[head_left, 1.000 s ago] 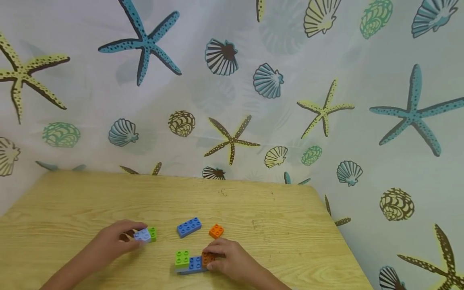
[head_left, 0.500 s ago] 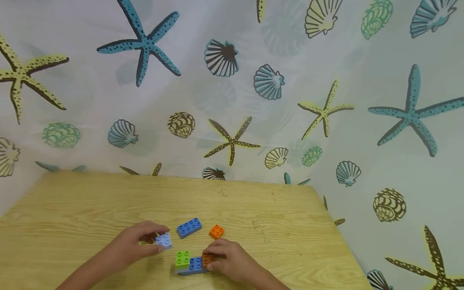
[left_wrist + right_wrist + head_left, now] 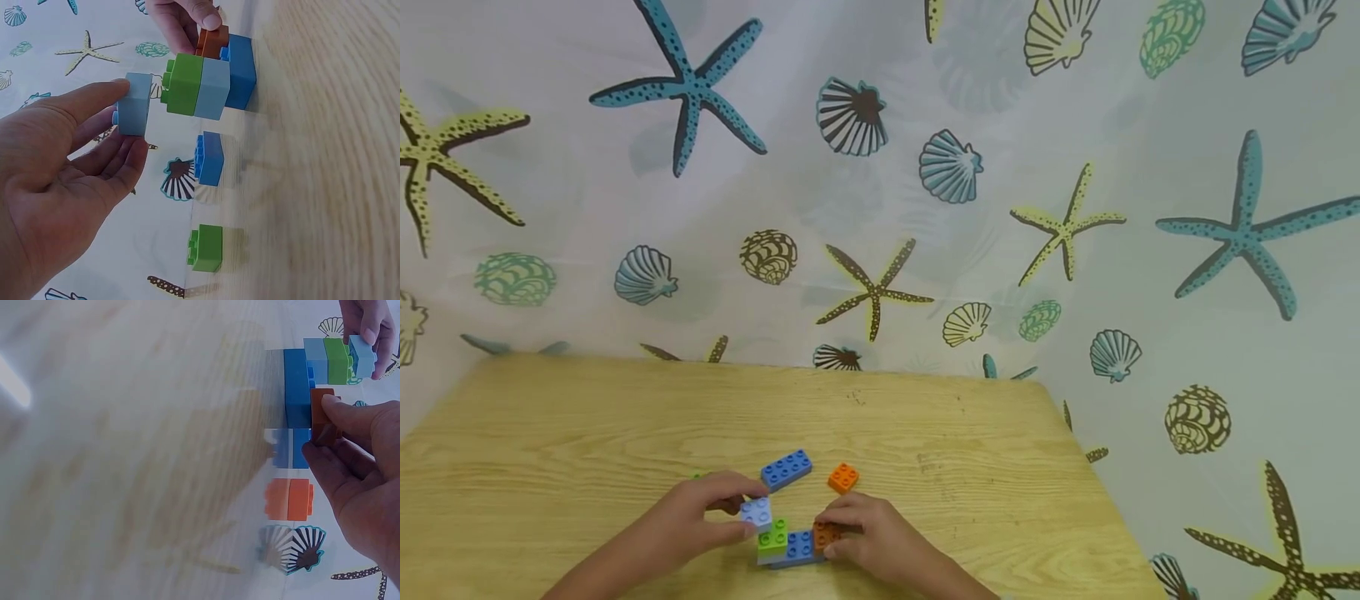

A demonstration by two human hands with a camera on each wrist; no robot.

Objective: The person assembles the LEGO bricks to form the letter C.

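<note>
1. Step (my read): stacking, mid-transfer. L hand (image 3: pixel 698 518) pinches lt-blue brick (image 3: pixel 756 514) btwn thumb + fingers, just off top of green brick (image 3: pixel 772 542); L wrist view shows a gap, so not seated yet.
2. R hand (image 3: pixel 877 533) pinches brown brick (image 3: pixel 319 412) at 3 o'clock end of blue base (image 3: pixel 800 546); prob. steadying. Can't tell if brown is fully pressed on.
3. Stack is on table (image 3: pixel 962 483): base at bottom, lower lt-blue brick (image 3: pixel 212 90) at its 9 o'clock end, slightly overhanging, green brick atop that.
4. Next move calls for (judgement): line up lt-blue brick w/ green studs, lower level, press straight down, R hand bracing. Risk: off-ctr push cd tip base, given overhang.
5. Spares, rel. to stack: spare blue brick (image 3: pixel 787 470) approx 12 o'clock, orange brick (image 3: pixel 844 477) 1 o'clock, spare green brick (image 3: pixel 207 248) 10 o'clock, mostly hidden by L hand in head view.
6. Vs 1.0 s ago: L hand + lt-blue brick moved twd 3 o'clock, from beside spare green brick to stack. R hand grip abt same; spares unmoved.
</note>
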